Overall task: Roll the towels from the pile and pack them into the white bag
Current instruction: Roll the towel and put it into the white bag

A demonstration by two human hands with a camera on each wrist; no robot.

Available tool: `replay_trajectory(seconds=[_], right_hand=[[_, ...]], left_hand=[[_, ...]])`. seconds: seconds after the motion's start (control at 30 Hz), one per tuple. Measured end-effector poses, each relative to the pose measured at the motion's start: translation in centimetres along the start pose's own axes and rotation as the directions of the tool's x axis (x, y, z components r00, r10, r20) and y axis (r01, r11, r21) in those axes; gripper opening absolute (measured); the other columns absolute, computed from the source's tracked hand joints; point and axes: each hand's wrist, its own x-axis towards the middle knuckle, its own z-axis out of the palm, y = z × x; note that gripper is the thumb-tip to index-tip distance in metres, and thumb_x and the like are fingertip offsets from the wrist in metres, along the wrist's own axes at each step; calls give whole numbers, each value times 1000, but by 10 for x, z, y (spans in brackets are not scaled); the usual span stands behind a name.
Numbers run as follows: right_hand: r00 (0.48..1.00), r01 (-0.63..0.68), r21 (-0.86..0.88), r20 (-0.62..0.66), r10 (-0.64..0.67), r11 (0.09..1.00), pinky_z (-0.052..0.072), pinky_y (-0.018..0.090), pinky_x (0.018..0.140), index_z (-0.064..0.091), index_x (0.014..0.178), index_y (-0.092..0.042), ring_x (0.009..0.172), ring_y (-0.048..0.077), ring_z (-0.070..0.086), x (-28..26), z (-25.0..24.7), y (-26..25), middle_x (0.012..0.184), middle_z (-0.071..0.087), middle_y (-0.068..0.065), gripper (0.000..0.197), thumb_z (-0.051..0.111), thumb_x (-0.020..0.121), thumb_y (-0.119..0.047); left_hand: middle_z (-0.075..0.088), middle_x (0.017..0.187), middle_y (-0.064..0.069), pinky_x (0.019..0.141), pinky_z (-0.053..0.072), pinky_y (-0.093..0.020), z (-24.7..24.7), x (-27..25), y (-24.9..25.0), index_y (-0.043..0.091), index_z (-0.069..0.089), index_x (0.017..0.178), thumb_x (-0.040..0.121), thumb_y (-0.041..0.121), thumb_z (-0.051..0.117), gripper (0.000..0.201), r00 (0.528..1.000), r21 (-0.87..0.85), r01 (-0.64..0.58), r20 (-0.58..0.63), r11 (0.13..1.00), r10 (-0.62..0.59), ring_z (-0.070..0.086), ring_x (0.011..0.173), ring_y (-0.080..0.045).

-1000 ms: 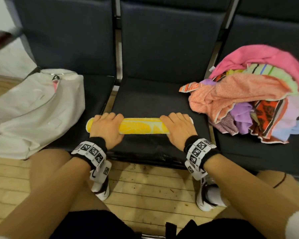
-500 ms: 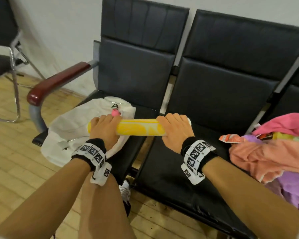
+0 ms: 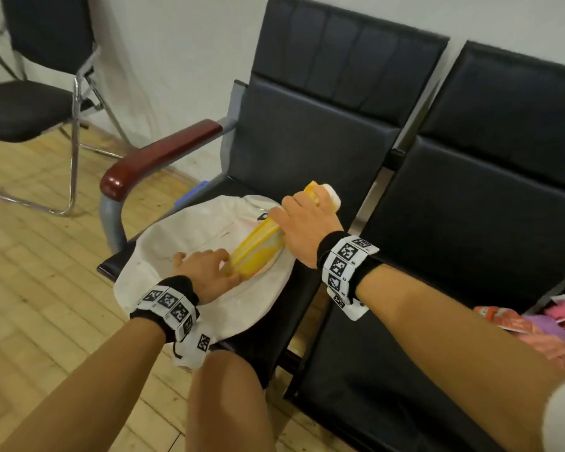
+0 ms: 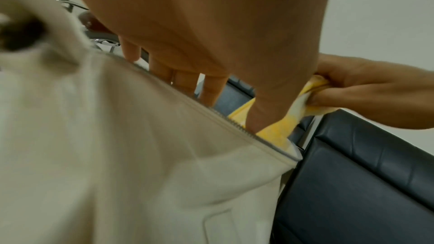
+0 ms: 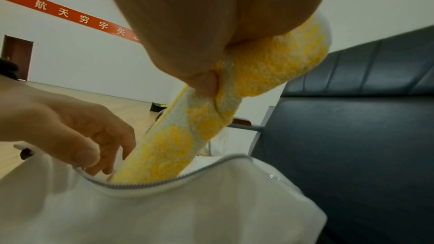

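The rolled yellow-and-white towel (image 3: 258, 249) slants down over the white bag (image 3: 183, 243) on the left black seat. Its lower end (image 5: 152, 166) sits in the bag's zipped opening (image 5: 131, 186). My right hand (image 3: 300, 220) grips the towel's upper part, with the white end sticking out above my knuckles. My left hand (image 3: 222, 265) holds the lower end at the bag's rim, thumb on the towel (image 4: 272, 129) and fingers (image 4: 209, 90) reaching past the zipper. The inside of the bag is hidden. A corner of the towel pile (image 3: 535, 324) shows at the right edge.
A red-brown armrest (image 3: 157, 154) stands just left of the bag. A separate black chair (image 3: 30, 106) stands on the wooden floor at far left. The middle black seat (image 3: 437, 256) lies between the bag and the pile. My knee (image 3: 229, 386) is below the bag.
Both hands carried the towel left from the middle seat to the bag. It has tipped from level to slanted, its left end now down in the bag's opening.
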Motion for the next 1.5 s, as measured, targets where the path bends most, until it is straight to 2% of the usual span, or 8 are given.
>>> replay_trajectory(seconds=[0.17,0.4,0.5,0.63,0.77,0.93,1.1,1.5], right_hand=[[993,22,195,112,-44,981,5,54,112,52,127,-29,121,27,44,36,30,-42,118,51,1,39,46,90,-17],[970,199,552,7,-244,810,40,54,94,62,102,-14,96,30,56,48,54,-102,95,59,8,26,68,77,-15],[945,192,402,170,-279,895,18,49,116,59,113,-20,123,25,47,45,65,-114,111,64,3,21,51,94,-20],[898,34,145,429,-94,989,15,49,118,58,127,-25,135,29,36,34,82,-86,124,62,4,35,39,99,-35],[801,-110,-46,587,116,993,-11,65,113,48,142,-26,149,31,5,9,99,-51,159,23,6,48,41,95,-29],[833,-238,50,524,177,970,6,57,119,50,138,-28,150,31,-1,1,80,-33,163,7,9,50,50,88,-30],[901,-294,253,395,179,922,17,51,119,35,148,-27,150,30,6,-13,41,-12,162,13,10,65,46,91,-56],[880,-439,352,351,318,826,44,46,104,27,151,-29,143,25,27,-120,-29,64,160,19,0,70,57,90,-45]], left_hand=[[65,115,4,111,18,-51,14,-20,-26,35,48,129,76,80,33,71,996,-142,89,0,986,-90,54,119,-24],[50,138,-3,105,31,-49,8,-22,-30,29,31,146,70,70,45,87,956,-231,11,-282,973,-78,49,125,-26],[45,144,-2,108,30,-47,11,-19,-26,31,30,149,67,68,44,91,960,-191,-25,-277,981,-29,45,131,-24],[50,137,0,104,34,-48,22,-17,-20,34,40,142,74,66,40,76,973,-107,-66,-229,992,40,48,125,-26],[56,129,1,104,33,-44,27,-13,-10,31,52,133,77,64,39,65,981,-48,-97,-174,994,88,52,120,-26],[56,130,0,104,34,-46,21,-9,7,30,49,134,77,63,40,67,984,-16,-97,-155,995,93,51,120,-26],[55,132,-1,105,34,-47,1,-16,33,31,49,134,79,63,46,64,976,-31,-103,-195,994,95,50,123,-27],[51,141,-2,107,36,-46,-30,-39,149,27,45,140,87,56,56,61,930,-7,-280,-249,960,270,46,130,-25]])
